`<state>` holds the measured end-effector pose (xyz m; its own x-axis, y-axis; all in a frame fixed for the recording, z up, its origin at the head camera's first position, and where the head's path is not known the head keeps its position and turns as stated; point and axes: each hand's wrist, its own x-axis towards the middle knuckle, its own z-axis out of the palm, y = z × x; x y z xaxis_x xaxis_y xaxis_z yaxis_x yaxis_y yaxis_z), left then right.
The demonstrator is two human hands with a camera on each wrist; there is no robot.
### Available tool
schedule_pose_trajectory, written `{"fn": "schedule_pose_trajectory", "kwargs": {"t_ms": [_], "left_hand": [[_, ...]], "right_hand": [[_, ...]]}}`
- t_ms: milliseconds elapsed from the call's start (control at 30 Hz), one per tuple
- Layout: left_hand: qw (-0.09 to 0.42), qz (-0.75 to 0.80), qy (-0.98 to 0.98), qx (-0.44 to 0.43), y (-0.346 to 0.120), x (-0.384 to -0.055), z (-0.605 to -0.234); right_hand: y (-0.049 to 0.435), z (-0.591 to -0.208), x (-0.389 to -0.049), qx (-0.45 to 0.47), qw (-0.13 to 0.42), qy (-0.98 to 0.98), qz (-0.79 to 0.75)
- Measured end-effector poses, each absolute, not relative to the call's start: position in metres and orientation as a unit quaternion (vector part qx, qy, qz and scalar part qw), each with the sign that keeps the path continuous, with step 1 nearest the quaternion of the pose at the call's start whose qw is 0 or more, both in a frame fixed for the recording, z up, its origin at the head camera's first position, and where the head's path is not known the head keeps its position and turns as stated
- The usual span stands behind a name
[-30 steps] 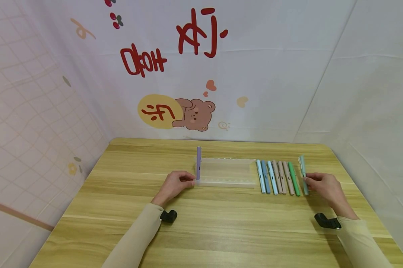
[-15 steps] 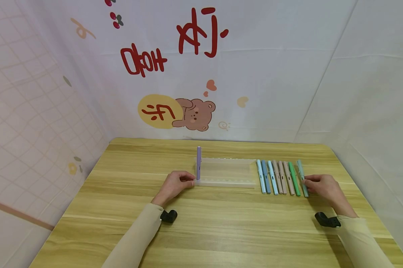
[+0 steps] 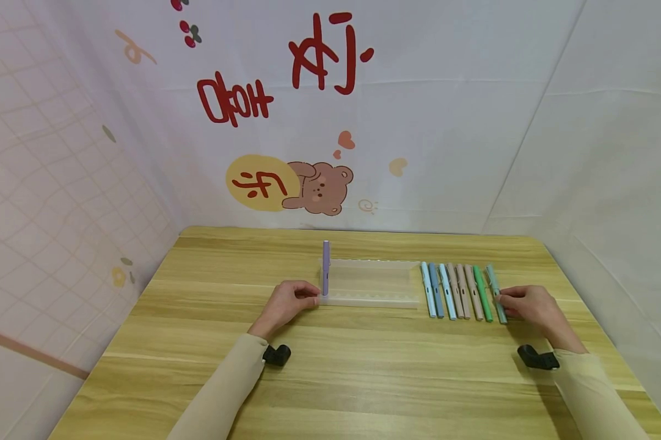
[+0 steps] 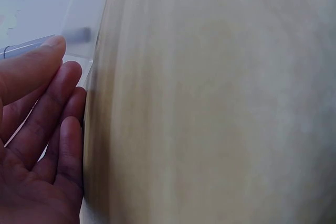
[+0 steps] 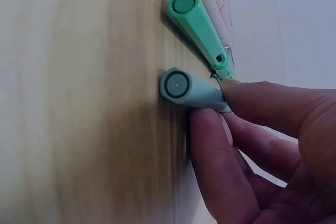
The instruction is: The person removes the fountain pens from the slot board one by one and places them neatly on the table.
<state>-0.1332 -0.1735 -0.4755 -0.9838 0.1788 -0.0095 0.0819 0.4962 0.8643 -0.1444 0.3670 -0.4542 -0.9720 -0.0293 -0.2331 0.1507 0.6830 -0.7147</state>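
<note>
At the right end of the pen row, my right hand (image 3: 528, 305) pinches a pale teal pen (image 5: 197, 91) between thumb and fingers. The pen slants low over the wood, its round end facing the right wrist camera. Just left of it lies a green pen (image 3: 482, 294). My left hand (image 3: 293, 302) holds the left end of a clear plastic pen rack (image 3: 371, 302) with its thumb and fingertips. One purple pen (image 3: 326, 269) rests in the rack's leftmost place, leaning against its back. In the left wrist view, the thumb (image 4: 37, 69) overlaps the rack's clear edge.
Between rack and green pen lie several pens side by side: light blue pens (image 3: 428, 290), a darker blue pen (image 3: 437, 291) and beige pens (image 3: 472, 293). The wooden table (image 3: 396, 373) meets a printed white cloth (image 3: 446, 122) behind.
The teal pen has come down and slightly left, closer beside the green pen, still in my right hand's pinch. My left hand and the rack have stayed in place.
</note>
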Motion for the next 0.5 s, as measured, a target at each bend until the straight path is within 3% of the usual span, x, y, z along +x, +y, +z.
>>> {"fn": "schedule_pose_trajectory", "kwargs": {"t_ms": [500], "left_hand": [[0.048, 0.496, 0.864, 0.077, -0.1738, -0.1330, -0.4760]], "right_hand": [[0.3679, -0.4565, -0.1458, 0.029, 0.115, 0.909, -0.399]]}}
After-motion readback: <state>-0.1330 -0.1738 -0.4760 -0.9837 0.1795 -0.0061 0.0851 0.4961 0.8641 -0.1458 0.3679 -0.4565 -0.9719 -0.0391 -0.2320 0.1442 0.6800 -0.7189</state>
